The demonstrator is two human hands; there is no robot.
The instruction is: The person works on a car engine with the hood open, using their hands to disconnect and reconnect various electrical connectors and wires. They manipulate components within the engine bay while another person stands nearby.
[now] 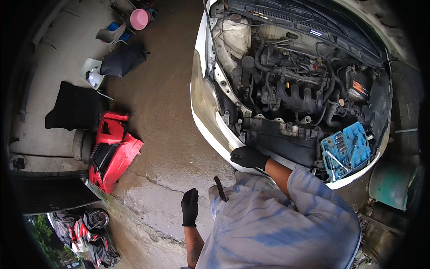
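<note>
Hands apart, finger closure unclear: right hand (pixel 248 158) rests on the white car (pixel 291 96), centre, apparently for support; left hand (pixel 190 207) hangs lower centre. Blue tool case (pixel 330 144), right, sits presumably within reach.

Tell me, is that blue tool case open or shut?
Open: the blue tool case lies spread, its sockets and metal tools showing inside.
</note>
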